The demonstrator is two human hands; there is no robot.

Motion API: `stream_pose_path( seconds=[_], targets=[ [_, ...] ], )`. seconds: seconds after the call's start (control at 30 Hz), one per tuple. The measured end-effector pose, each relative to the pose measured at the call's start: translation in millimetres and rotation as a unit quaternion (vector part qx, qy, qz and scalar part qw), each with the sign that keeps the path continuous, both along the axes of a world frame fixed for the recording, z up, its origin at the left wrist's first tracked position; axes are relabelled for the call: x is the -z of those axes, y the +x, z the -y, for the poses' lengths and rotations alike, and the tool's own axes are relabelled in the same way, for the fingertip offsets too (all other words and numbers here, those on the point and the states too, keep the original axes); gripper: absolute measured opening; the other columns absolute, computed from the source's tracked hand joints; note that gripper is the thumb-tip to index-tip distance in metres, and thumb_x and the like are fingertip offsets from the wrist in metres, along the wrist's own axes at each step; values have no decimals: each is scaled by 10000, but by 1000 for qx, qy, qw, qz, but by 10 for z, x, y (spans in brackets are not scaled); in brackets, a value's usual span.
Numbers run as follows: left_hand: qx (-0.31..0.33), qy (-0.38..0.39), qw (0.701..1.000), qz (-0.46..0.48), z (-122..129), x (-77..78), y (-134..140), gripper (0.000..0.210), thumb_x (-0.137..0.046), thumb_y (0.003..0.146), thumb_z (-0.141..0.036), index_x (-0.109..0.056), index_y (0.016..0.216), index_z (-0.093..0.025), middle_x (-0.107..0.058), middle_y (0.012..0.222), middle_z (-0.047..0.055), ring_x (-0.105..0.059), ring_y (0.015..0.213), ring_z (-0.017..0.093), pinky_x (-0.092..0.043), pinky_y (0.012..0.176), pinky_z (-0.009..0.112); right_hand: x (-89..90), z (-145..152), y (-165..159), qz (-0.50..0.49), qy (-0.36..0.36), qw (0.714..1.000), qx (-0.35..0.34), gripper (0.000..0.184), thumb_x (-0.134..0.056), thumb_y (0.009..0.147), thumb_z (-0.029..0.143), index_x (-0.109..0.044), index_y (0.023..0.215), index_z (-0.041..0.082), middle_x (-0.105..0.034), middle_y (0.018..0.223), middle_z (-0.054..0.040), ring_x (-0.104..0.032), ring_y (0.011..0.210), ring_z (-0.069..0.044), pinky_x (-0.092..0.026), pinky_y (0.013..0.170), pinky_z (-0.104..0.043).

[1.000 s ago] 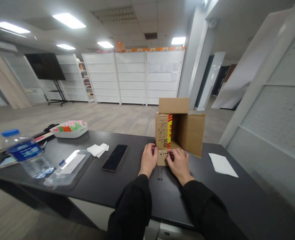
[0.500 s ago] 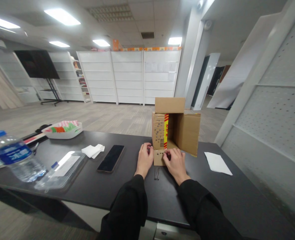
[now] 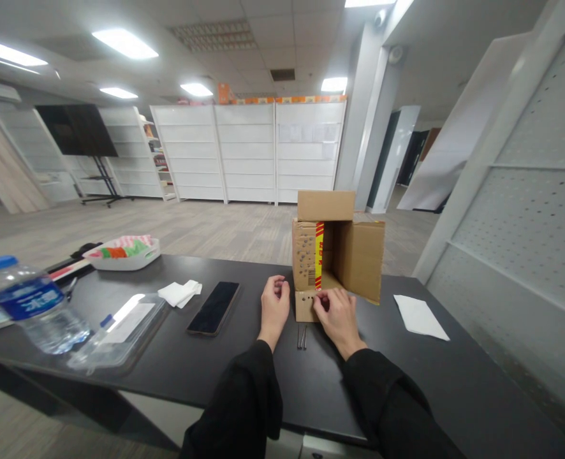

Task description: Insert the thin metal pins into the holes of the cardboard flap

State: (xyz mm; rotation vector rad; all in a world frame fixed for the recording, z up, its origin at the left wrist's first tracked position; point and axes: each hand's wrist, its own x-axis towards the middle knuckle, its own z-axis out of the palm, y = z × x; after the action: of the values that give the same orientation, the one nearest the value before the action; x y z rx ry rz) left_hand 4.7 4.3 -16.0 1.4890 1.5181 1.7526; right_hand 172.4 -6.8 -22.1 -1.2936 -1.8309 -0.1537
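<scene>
A cardboard box (image 3: 368,261) stands on the dark table with its flaps spread and its mouth facing me. Its left flap bears several small holes or studs, and a row of dark holes runs along the low front flap (image 3: 304,312). My right hand (image 3: 338,319) is at this front flap, thumb and forefinger pinched together by the row; whatever lies between them is too small to make out. Just left of the box, my left hand (image 3: 275,309) hovers with loosely curled fingers, thumb apart, nothing visible in it. Thin metal screws or nails (image 3: 302,338) lie before the flap.
Left of my hands are a phone (image 3: 214,308), folded white tissue (image 3: 180,293), a clear plastic case (image 3: 128,328) and a water bottle (image 3: 36,309). A white basket (image 3: 136,260) with coloured contents stands farther back. White paper (image 3: 420,317) lies at the right, near a perforated panel (image 3: 541,191).
My left hand has drawn slightly left, away from the box's edge, its thumb and fingers parting a little. My right hand keeps its pinch at the front flap. The view has tilted up slightly.
</scene>
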Motion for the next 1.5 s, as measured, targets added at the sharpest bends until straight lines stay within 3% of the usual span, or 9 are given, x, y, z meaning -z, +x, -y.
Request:
stream_pose_path(
  seconds=[0.3, 0.67, 1.0, 1.23, 1.5],
  targets=[
    [26, -9, 1000, -11, -4, 1, 25, 184, -528, 869, -300, -584, 986, -170, -633, 815, 35, -599, 706, 134, -488, 681, 260, 23, -17, 8, -6, -2, 1000, -15, 131, -510, 893, 279, -585, 828, 194, -626, 798, -29, -537, 797, -201, -275, 780, -342],
    [33, -27, 996, -78, -37, 77, 39, 192, -548, 841, -269, -580, 1010, -183, -624, 822, 14, -549, 631, 99, -449, 664, 236, 52, -49, 17, -34, 68, 996, -37, 132, -527, 896, 295, -598, 850, 193, -667, 829, -30, -576, 786, -194, -314, 800, -346],
    [49, -109, 980, -156, 30, 18, 34, 264, -549, 834, -278, -553, 1096, -245, -652, 736, -22, -609, 670, 137, -416, 648, 239, 0, 2, 17, -46, 92, 993, -51, 78, -536, 876, 249, -581, 848, 192, -648, 791, -22, -565, 725, -182, -341, 774, -342],
    [73, -88, 985, -133, 39, 3, 31, 293, -516, 829, -206, -523, 1120, -235, -646, 732, -25, -603, 658, 135, -421, 639, 234, -43, 55, 15, -51, 100, 992, -62, 63, -518, 864, 215, -571, 834, 197, -618, 766, -19, -542, 720, -183, -342, 767, -348],
    [59, -73, 989, -113, 33, 5, 34, 281, -503, 832, -186, -517, 1110, -223, -625, 718, -21, -610, 677, 145, -444, 676, 250, -90, 142, 21, -56, 121, 988, -80, 60, -527, 847, 174, -546, 799, 203, -593, 737, -6, -525, 706, -180, -339, 741, -345]
  ],
)
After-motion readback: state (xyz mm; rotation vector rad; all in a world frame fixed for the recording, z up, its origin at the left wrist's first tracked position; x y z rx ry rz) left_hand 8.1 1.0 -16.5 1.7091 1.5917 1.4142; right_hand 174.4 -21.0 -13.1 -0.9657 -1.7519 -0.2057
